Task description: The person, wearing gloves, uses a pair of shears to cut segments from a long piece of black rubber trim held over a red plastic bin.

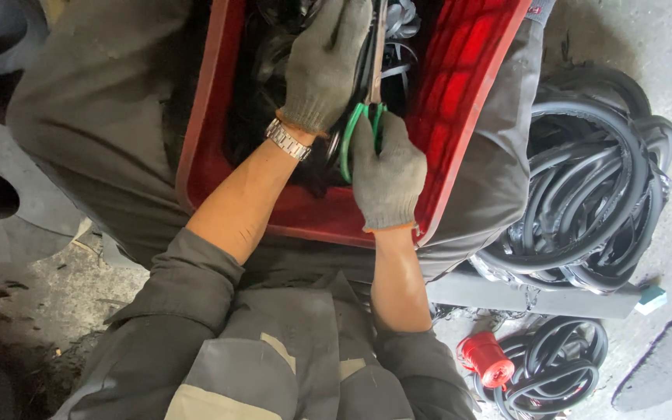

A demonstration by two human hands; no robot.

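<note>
A red plastic crate (pixel 460 85) rests on my lap, filled with black rubber strips (pixel 262 58). My left hand (pixel 324 62), in a grey glove with a metal wristwatch (pixel 288 141) at the wrist, grips a bundle of black rubber inside the crate. My right hand (pixel 386 175), also gloved, is closed on the green handles of a pair of scissors (pixel 363 128). The scissor blades point away from me, up along the rubber beside my left hand. The blade tips are hidden at the top edge of the view.
A pile of black rubber rings and tubes (pixel 593 194) lies on the concrete floor at my right. A red plug-like object (pixel 488 358) sits by more rings (pixel 554 369) lower right. Grey rubber sheets (pixel 1 194) with a round hole lie at left.
</note>
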